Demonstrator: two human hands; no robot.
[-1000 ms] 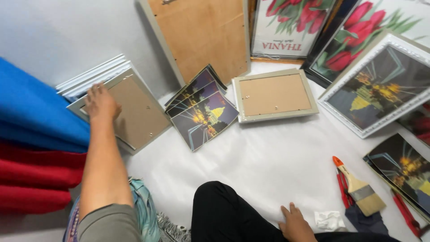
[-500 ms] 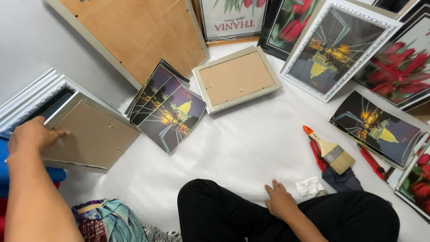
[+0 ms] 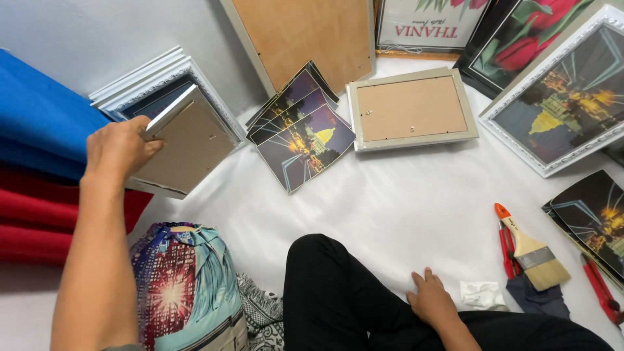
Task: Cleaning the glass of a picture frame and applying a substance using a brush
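My left hand (image 3: pixel 117 151) grips the near left edge of a small picture frame (image 3: pixel 185 144), which lies back side up and tilted, its brown backing board showing. Under it rests a stack of white ornate frames (image 3: pixel 153 75). My right hand (image 3: pixel 432 300) lies flat, fingers apart, on the white sheet (image 3: pixel 390 201) beside my black-trousered knee (image 3: pixel 331 286). A fan of night-city prints (image 3: pixel 302 133) lies just right of the held frame. Another frame (image 3: pixel 411 109) lies face down beyond the prints.
A large board-backed frame (image 3: pixel 305 39) and tulip pictures (image 3: pixel 526 39) lean at the back. A framed city print (image 3: pixel 565 97) lies right. A paintbrush (image 3: pixel 530 250), red pliers (image 3: pixel 507 240), crumpled tissue (image 3: pixel 482 294) sit near right. Blue and red folded cloth (image 3: pixel 32 162) fills the left; a patterned bag (image 3: pixel 182 286) sits near.
My left hand has taken hold of the small frame's edge and lifted that side. The view has shifted right and back. My right hand has stayed on the sheet.
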